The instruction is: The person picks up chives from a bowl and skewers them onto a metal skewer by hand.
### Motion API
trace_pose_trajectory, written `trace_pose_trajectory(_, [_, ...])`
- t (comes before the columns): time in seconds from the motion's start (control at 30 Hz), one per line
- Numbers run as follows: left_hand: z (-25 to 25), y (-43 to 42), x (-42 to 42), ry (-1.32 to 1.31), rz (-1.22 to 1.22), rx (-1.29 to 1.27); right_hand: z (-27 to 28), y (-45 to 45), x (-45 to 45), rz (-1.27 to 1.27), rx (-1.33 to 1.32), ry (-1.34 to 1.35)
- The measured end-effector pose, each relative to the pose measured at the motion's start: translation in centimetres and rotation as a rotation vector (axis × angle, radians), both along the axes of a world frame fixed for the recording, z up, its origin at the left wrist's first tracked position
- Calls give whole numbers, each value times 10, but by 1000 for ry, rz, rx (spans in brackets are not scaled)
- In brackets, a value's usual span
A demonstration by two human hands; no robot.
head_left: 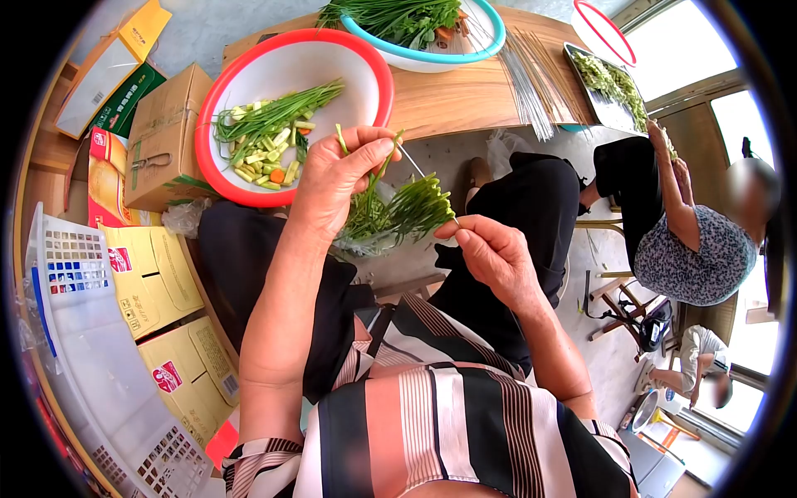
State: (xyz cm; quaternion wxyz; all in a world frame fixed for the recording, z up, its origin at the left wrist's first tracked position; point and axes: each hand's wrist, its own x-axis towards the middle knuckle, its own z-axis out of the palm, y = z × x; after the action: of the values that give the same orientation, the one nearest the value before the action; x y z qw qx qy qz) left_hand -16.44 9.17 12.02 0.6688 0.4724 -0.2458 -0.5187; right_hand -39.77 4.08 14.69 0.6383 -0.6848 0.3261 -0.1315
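Observation:
In front of my lap, my left hand (349, 170) is closed, pinching green chive stems near one end of a thin metal skewer (410, 159). A folded bunch of chives (422, 205) sits on the skewer between my hands, its leafy part hanging below. My right hand (494, 253) pinches the skewer's other end at the bunch's right edge. Just beyond my left hand stands a red-rimmed white basin (353, 70). Long chives (278, 116), cut green stem pieces (257, 145) and orange carrot pieces (277, 175) lie in it.
A wooden table (448, 100) bears a blue-rimmed basin (490, 37) of greens, loose skewers (535, 83) and a metal tray (585, 91) of filled skewers. Cardboard boxes (170, 124) and a white plastic crate (79, 324) stand left. Another person (697, 249) sits at right; one more is farther back.

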Motion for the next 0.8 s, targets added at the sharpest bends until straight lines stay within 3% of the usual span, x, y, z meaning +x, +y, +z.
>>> trace_pose_trajectory(0.8, [1,3,-1,-27,-158,53,4,-2,2,2,129,-24])
